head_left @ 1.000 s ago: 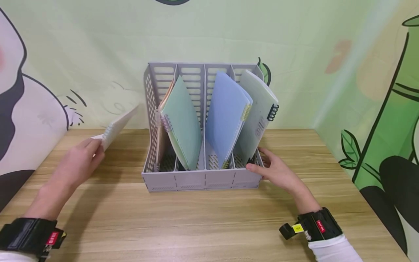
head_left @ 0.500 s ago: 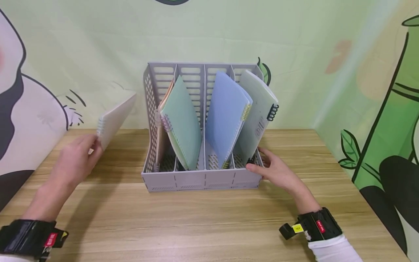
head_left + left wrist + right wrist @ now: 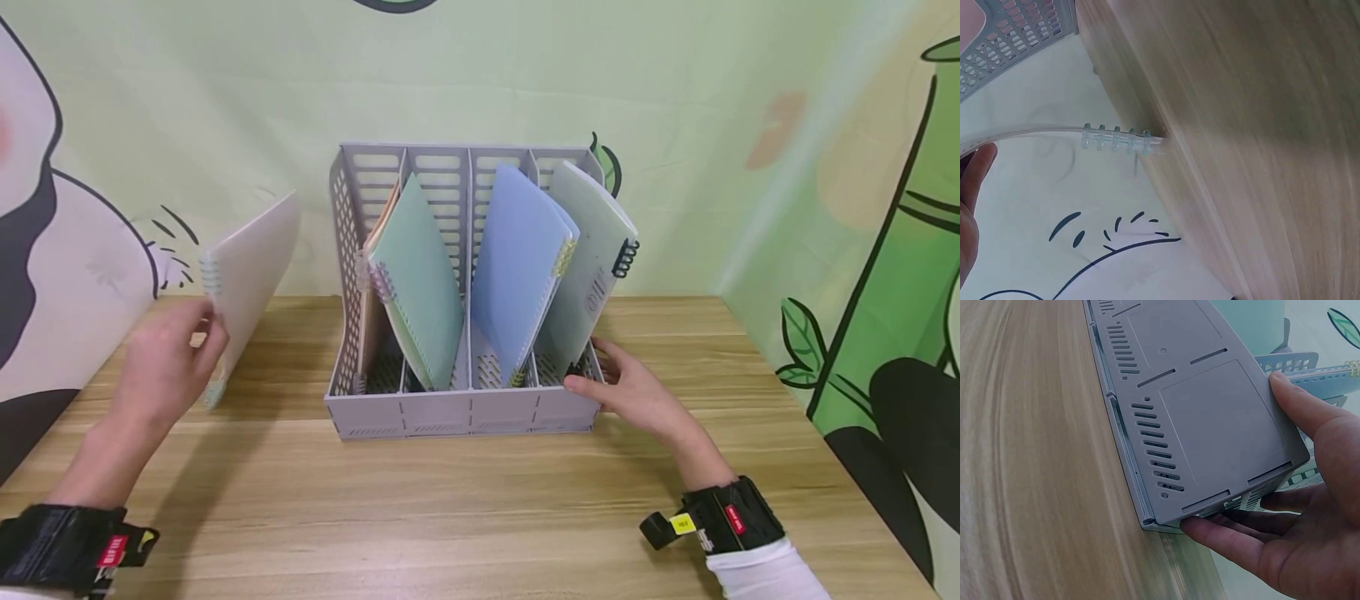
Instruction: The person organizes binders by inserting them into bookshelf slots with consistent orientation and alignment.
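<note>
My left hand (image 3: 168, 354) pinches a whitish spiral notebook (image 3: 251, 279) by its bound edge, holding it upright left of the grey file organizer (image 3: 438, 414). Pale blue rings (image 3: 1116, 139) show along its spine in the left wrist view. On the right, my right hand (image 3: 630, 387) grips the organizer's front right corner, thumb over the front rim and fingers along the side. Inside the slots stand a pinkish notebook (image 3: 372, 321), a green notebook (image 3: 420, 283), a blue notebook (image 3: 517, 267) and a pale grey-green notebook (image 3: 588, 250) with black rings.
The organizer stands on a wooden table (image 3: 450, 517) near its back edge. Behind it hangs a green printed cloth (image 3: 480, 75) with cartoon panda and bamboo drawings, which also runs along the right side.
The left hand has turned the whitish notebook from a low slant to upright, its rings now facing me, and shifted slightly left. The right hand and organizer stay put.
</note>
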A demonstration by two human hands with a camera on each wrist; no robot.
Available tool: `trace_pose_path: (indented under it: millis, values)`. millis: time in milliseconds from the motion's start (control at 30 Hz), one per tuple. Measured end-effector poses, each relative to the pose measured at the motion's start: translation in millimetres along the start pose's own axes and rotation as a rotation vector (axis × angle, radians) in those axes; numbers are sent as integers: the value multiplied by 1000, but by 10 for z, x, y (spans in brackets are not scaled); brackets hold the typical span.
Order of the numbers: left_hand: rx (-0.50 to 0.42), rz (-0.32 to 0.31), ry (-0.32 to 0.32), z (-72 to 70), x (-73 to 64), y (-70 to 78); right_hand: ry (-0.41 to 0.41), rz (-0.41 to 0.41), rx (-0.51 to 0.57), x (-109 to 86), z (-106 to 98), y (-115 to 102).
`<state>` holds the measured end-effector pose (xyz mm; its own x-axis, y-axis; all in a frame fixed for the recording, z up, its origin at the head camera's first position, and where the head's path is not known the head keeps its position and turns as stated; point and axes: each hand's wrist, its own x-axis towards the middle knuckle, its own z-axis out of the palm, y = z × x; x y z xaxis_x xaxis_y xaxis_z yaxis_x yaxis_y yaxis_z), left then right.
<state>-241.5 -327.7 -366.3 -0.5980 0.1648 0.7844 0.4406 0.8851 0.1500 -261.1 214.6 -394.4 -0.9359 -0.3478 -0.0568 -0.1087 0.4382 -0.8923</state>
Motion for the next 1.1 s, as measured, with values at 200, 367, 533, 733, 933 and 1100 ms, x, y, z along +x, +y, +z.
trace_pose_path:
  millis: [200,367,533,733,933,1100]
  values:
    - [-19,-21,23,-16,6,17,5,10,-4,1,0,15]
    - [-47,-31,41,-27,15,38,4,14,6,-4,4,17]
    - [-74,-70,46,-26,18,63,7,18,13,-8,-3,12]
    - [-91,-92,72,5,26,77,9,20,1,-9,-3,4]
    - [-108,-92,108,27,41,103,14,25,-8,-11,6,8]
    - [-108,-132,85,33,32,127,9,19,-4,1,5,21]
